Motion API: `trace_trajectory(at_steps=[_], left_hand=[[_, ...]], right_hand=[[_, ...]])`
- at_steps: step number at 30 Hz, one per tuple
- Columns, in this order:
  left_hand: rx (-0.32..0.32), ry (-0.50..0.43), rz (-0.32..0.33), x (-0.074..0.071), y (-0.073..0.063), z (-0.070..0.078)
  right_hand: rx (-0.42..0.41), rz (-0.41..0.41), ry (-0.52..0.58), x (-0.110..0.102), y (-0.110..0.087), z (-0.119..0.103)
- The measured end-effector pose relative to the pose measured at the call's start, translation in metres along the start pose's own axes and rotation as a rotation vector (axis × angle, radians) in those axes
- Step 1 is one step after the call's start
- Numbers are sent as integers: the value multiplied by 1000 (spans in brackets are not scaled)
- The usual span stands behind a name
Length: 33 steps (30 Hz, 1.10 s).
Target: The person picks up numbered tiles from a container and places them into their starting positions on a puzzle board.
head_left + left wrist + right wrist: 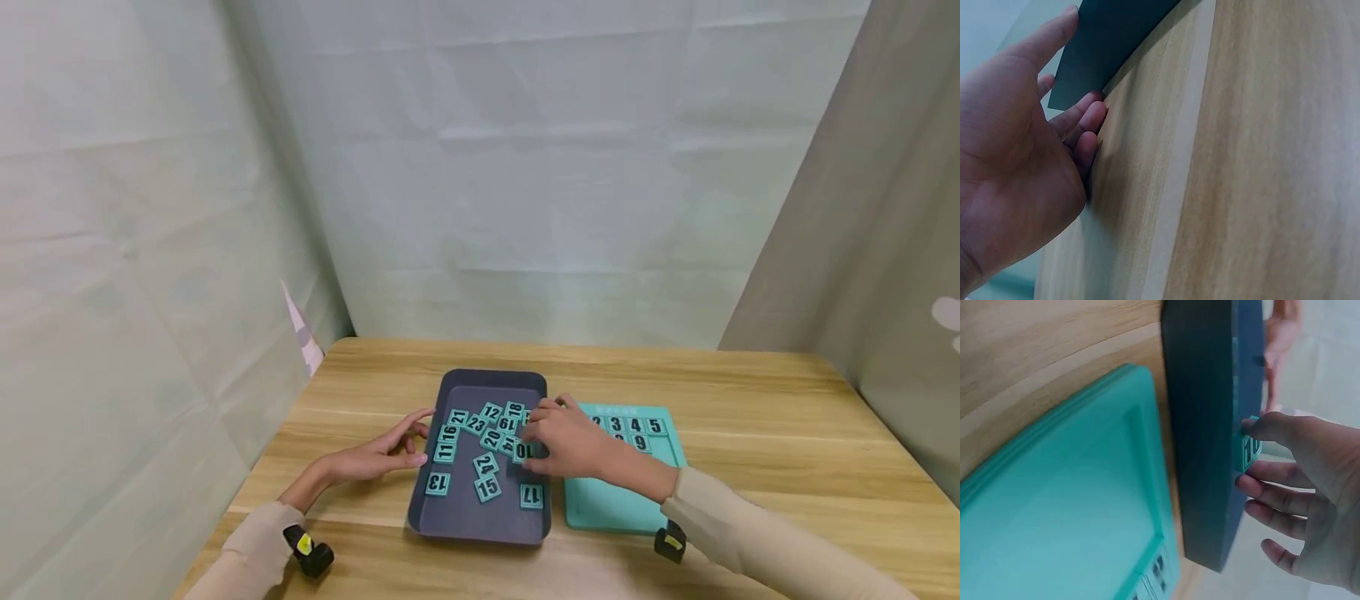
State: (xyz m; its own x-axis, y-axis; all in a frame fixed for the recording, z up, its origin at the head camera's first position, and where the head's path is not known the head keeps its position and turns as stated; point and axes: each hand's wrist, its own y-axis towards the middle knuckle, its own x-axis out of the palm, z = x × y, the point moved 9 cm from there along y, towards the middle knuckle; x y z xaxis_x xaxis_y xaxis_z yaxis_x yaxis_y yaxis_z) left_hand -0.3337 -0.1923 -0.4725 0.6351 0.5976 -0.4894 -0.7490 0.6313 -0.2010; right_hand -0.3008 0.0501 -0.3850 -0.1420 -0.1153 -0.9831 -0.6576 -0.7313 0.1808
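Observation:
My right hand (567, 442) reaches over the right rim of a dark grey tray (480, 523). Its thumb and index finger pinch a teal number tile marked 10 (1249, 452), seen in the right wrist view near the rim. Loose numbered tiles lie scattered in the tray, among them the 24 tile (485, 465), the 15 tile (487, 488) and the 17 tile (532, 497). At the tray's left side is my left hand (375, 454), thumb and fingers loosely spread against the outer wall. In the left wrist view, the left hand (1016, 131) holds nothing between its fingers.
Right of the tray lies a teal board (615, 504) with numbered tiles in its upper rows; my right hand and forearm cover part of it. Both stand on a wooden table (780, 467). Pale cloth (570, 183) hangs behind the table and at its sides.

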Motion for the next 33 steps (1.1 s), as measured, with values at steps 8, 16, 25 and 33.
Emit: trace_trajectory(at_steps=[8,16,25,33], left_hand=[[5,-6,-6,0,2,0],[12,1,1,-3,-1,-2],[37,4,0,-4,-2,-3],[32,1,9,-4,-4,-3]], right_hand=[[65,52,-44,-23,-45,25],[90,18,-19,-7,-88,42],[127,-11,-11,12,-103,51],[127,-78,208,12,-101,61]])
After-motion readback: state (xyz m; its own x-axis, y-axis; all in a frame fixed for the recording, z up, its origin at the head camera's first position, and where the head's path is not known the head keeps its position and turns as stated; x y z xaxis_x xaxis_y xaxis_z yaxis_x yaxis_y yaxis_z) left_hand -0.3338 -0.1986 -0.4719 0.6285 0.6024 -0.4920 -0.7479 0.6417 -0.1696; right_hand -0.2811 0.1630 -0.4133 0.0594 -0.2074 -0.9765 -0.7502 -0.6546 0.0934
